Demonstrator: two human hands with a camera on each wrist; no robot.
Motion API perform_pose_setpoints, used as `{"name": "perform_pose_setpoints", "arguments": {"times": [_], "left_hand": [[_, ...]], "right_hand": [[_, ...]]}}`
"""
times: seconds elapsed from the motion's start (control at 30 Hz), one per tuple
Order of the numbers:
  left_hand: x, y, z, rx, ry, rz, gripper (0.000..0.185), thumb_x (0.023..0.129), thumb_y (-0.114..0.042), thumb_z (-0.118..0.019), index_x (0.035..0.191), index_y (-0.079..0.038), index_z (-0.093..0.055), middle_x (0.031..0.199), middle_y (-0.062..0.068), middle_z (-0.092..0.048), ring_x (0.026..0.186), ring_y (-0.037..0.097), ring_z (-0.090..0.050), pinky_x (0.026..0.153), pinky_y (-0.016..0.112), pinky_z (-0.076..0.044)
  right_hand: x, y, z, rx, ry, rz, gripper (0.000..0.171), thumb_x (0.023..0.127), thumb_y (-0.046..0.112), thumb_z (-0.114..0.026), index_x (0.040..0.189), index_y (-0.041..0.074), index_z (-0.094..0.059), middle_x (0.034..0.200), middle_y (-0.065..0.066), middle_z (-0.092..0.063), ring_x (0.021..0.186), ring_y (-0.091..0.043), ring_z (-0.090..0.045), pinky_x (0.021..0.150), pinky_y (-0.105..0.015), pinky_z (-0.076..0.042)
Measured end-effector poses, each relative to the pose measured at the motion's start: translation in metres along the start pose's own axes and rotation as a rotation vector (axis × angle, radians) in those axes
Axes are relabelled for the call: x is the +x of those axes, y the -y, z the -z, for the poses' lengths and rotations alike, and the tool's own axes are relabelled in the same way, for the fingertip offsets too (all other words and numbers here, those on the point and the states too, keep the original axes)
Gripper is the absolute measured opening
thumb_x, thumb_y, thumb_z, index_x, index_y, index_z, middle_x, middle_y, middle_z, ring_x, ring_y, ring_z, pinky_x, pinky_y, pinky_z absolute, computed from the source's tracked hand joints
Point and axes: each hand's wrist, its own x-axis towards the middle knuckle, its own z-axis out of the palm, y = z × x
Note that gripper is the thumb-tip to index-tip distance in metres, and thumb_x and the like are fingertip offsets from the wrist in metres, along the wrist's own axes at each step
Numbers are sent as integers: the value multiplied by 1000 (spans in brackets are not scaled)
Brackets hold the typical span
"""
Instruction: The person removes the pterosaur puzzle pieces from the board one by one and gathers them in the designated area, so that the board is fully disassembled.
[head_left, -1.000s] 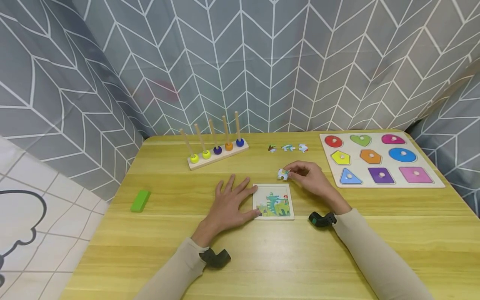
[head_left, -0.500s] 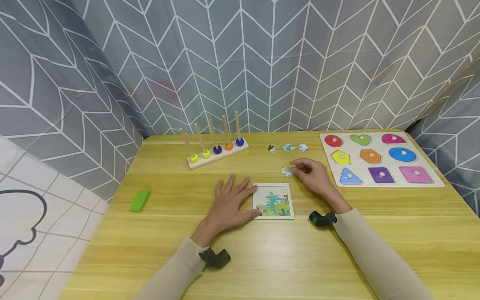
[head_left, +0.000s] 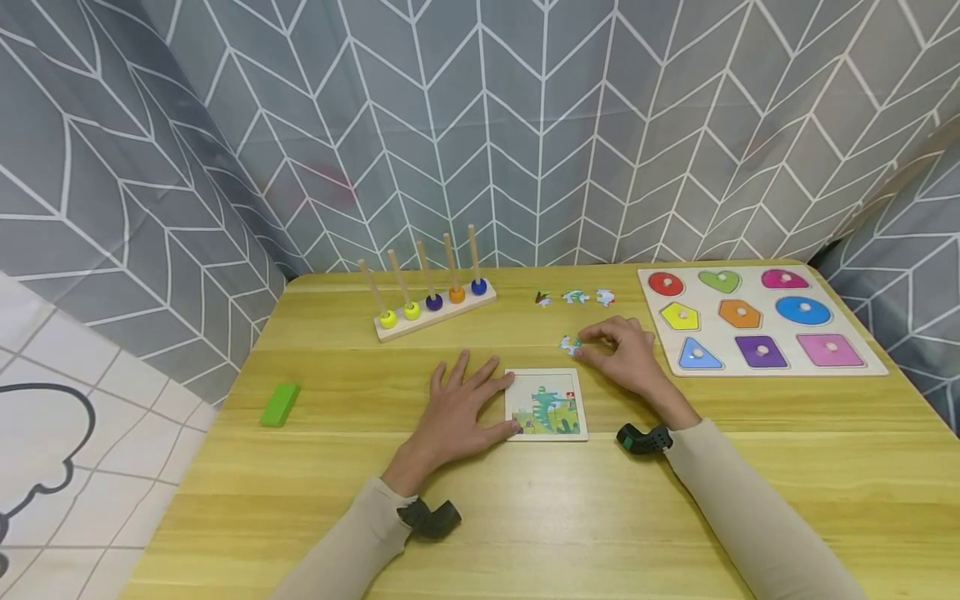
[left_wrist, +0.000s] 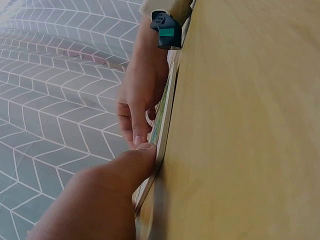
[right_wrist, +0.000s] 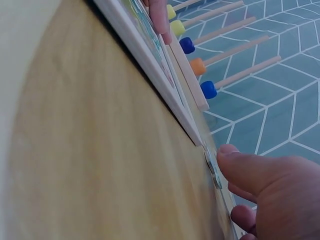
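Reaching out over the yellow table (head_left: 750, 467), the right hand (head_left: 626, 354) is working at a loose puzzle piece (head_left: 570, 343) lying flat on the wood just beyond the puzzle tray (head_left: 546, 404). The fingers are curling down at the piece's edge, thumb and fingertips touching it, though whether they are already pinching it off the table I cannot tell. The left hand (head_left: 459, 408) is lying spread and relaxed, fingers straight, its thumb pressing the tray's left edge to steady it.

By my reading, this is the picking-up stage of one more piece for the dinosaur picture. The next move is calling for a clean pinch, a lift, then turning the piece to match a gap in the tray.

Three more loose pieces (head_left: 574, 297) are waiting farther back, near the peg rack (head_left: 427, 308). The shape board (head_left: 757, 321) is sitting off to the right, a green block (head_left: 281, 403) well apart on the left.

Now the wrist views: the right wrist camera is showing the thumb tip (right_wrist: 235, 160) right against the thin piece (right_wrist: 214, 172), flat on the table, which the head view is partly hiding. The left wrist camera is catching the left thumb (left_wrist: 127, 170) pressing the tray's rim (left_wrist: 165, 125) edge-on, with the right hand beyond.
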Motion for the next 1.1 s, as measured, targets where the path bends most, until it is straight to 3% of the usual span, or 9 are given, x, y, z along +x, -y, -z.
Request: {"name": "perform_pose_setpoints", "arguments": {"times": [0.43,1.1], "left_hand": [[-1,0,1,-3,1,0,74,88,-70,-57,153,-35,-46,168,-4,-30,159,40,-9,122,68,-5],[0,1,-3,6,-10,-3,74,88,-70,-57,153,-36,-46,168,-5,-31,159,40,-11,121,69,-6]], "right_hand": [[1,4,-5,-107,1,12,31,83,27,-84,108,10,-78,108,-13,-65,102,-32,-44,86,-49,-20],[7,3,-3,-74,44,28,26,87,24,-81,111,14,-79,104,-12,-64,89,-26,-37,80,-46,-15]]}}
